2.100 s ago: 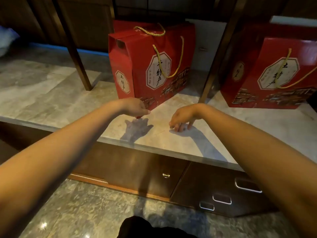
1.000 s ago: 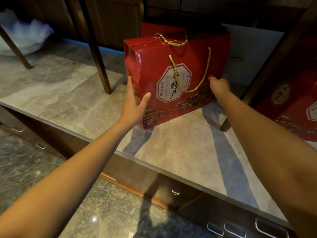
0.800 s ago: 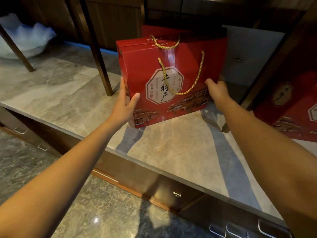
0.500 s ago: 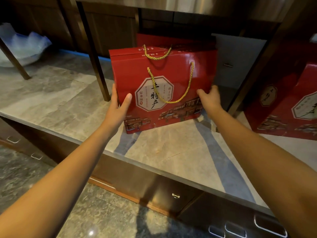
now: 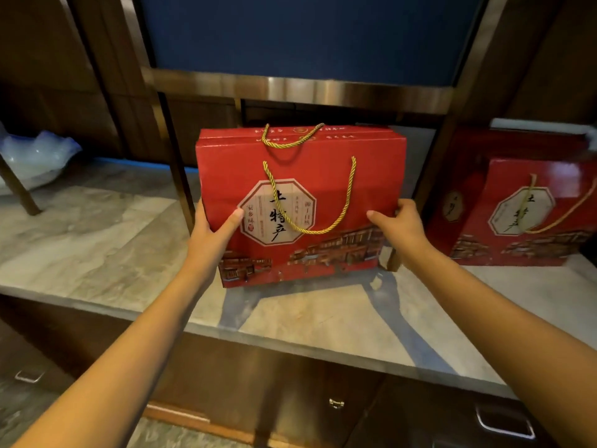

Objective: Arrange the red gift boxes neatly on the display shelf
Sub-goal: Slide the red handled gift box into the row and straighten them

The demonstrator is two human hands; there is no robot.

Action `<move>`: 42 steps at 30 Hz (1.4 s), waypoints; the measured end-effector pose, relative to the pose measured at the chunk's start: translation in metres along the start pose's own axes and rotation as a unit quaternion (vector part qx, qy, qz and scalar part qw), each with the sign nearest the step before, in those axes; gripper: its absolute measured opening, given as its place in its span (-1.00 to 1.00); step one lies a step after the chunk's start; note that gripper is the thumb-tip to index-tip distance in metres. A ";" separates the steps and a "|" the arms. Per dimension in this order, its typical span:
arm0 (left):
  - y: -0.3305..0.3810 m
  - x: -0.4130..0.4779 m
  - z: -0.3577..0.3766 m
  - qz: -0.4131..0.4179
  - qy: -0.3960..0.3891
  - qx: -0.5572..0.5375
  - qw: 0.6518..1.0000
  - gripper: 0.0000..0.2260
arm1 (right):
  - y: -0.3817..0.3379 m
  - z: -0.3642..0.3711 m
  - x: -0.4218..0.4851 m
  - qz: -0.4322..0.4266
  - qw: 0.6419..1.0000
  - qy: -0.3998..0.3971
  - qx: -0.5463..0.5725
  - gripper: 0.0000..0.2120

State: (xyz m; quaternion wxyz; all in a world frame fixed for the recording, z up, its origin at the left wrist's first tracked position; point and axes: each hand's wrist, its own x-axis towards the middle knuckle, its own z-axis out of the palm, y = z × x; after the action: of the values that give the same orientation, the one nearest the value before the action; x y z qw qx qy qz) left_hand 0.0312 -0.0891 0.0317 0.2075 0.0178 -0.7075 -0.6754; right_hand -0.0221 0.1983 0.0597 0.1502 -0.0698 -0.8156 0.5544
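Observation:
A red gift box (image 5: 371,176) with gold rope handles and an octagonal label stands upright on the marble shelf (image 5: 97,240), its front facing me. My left hand (image 5: 211,231) grips its left edge, thumb on the front. My right hand (image 5: 402,227) grips its right edge the same way. A second red gift box (image 5: 517,244) of the same design stands to the right, past a bronze post, untouched.
Bronze frame posts (image 5: 176,176) rise on both sides of the held box, with a crossbar (image 5: 297,88) above it. A pale glass bowl (image 5: 35,156) sits far left. Dark drawers with metal handles (image 5: 504,423) run below the shelf edge.
Both hands reached from the shelf front to the box's two sides and took hold. The box has turned from an angle to face me squarely.

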 end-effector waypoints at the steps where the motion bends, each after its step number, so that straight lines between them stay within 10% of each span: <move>1: 0.002 -0.002 0.001 0.001 -0.008 -0.005 1.000 -0.43 | -0.004 -0.007 -0.005 0.003 1.000 0.006 0.002 -0.47; 21: 0.047 -0.076 0.085 0.019 -0.062 -0.087 0.994 -0.43 | 0.005 -0.129 -0.055 -0.007 0.997 0.075 0.002 -0.50; 42: 0.022 -0.145 0.403 -0.023 -0.155 -0.026 0.987 -0.30 | 0.162 -0.393 0.015 0.050 0.986 0.159 0.024 -0.54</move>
State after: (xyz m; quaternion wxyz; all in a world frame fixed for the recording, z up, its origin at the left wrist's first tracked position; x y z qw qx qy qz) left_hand 0.0418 0.3390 0.0131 0.0805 -0.0759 -0.7128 -0.6926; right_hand 0.0822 0.6109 0.0459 0.2516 -0.1945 -0.7629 0.5629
